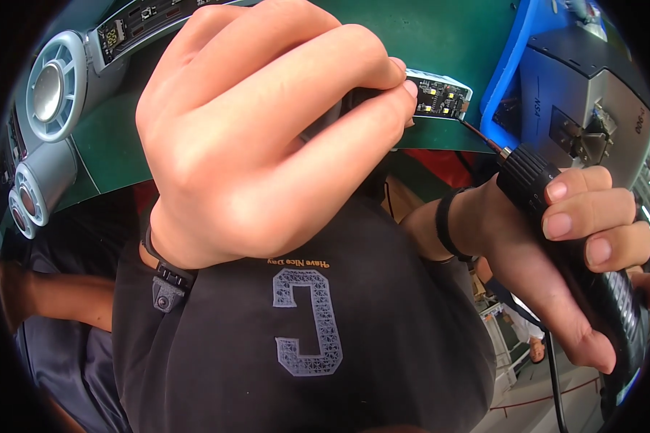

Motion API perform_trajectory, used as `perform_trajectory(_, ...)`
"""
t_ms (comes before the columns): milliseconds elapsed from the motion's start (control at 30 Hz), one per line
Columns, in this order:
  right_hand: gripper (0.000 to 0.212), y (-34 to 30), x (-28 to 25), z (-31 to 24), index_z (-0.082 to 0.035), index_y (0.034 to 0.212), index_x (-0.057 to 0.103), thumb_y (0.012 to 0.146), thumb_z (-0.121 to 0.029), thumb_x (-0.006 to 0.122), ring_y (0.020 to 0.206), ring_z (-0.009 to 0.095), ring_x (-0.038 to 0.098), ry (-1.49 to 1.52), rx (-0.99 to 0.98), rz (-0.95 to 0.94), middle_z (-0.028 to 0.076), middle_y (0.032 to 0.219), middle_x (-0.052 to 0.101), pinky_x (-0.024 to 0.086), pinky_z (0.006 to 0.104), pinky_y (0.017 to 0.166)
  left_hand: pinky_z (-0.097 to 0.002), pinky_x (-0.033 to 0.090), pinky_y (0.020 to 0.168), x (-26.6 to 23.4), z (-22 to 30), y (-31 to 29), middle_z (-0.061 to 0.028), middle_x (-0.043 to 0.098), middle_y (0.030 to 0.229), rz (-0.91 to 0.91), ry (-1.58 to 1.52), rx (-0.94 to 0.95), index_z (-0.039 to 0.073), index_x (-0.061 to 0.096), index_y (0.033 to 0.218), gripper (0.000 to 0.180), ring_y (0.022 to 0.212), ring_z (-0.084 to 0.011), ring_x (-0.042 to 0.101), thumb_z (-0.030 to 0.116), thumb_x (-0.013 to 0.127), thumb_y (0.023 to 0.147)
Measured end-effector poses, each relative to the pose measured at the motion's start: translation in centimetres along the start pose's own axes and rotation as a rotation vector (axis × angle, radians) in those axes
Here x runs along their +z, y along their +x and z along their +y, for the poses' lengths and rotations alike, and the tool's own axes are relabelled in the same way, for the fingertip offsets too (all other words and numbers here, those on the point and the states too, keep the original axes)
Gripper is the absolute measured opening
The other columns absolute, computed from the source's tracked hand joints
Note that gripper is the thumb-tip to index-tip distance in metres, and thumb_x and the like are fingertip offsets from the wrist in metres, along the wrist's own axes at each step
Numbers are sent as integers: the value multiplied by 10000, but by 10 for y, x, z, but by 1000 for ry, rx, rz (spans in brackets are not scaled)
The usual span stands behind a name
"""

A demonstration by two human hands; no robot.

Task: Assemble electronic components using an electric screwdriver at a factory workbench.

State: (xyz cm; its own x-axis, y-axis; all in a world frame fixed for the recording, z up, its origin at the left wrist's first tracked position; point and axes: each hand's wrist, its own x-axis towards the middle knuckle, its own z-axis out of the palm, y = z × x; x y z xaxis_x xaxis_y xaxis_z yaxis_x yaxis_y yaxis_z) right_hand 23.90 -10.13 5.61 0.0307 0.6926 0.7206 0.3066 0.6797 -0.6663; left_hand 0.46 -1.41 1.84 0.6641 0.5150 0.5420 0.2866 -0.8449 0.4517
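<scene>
My left hand [260, 137] spreads across the upper middle, its fingertips pinched on a narrow pale housing with a black circuit board [440, 101] in it. Small yellowish lights dot the board's right end; the rest is hidden behind my fingers. At the right, my right hand [516, 249] wraps round a black electric screwdriver [525, 177], which tilts up to the left. Its thin bit [482, 134] points at the lower right corner of the housing. Whether the tip touches there, I cannot tell.
A green mat [448, 43] lies underneath. Left are grey tubular parts with round ribbed ends [54, 86] and a long housing with a board [152, 18]. A blue tray rim [509, 65] and grey metal box [592, 86] stand right. A cable [554, 375] hangs below.
</scene>
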Motion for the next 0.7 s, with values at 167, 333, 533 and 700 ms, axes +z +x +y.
perform_trajectory(167,716,6,-4,7,-143,1260,478,1044,-816,367,559,142,399,42,-40,8,19,863,441,344,289,488,-292,528,665,-2,-1,4,-57,794,929,-24,12,24,43,839,946,333,776,-196,657,108,904,626)
perform_trajectory(333,716,1,22,4,-152,1303,472,1048,-811,357,556,152,414,105,-52,125,35,870,460,356,296,481,-301,533,670,9,-13,-1,-42,784,926,78,-54,112,59,839,958,305,792,-201,673,96,910,664)
perform_trajectory(533,730,-6,29,16,-151,1372,455,1056,-797,332,530,183,470,309,-11,309,88,877,534,427,314,468,-336,553,737,4,-3,-5,-5,775,923,48,-90,-16,82,838,1003,300,809,-210,697,108,926,717)
perform_trajectory(700,748,2,44,7,-124,1376,454,1060,-793,344,495,191,474,138,-65,447,94,822,529,422,307,431,-349,537,759,6,-9,-4,22,742,948,97,-59,13,133,809,960,200,890,-208,699,183,885,782)
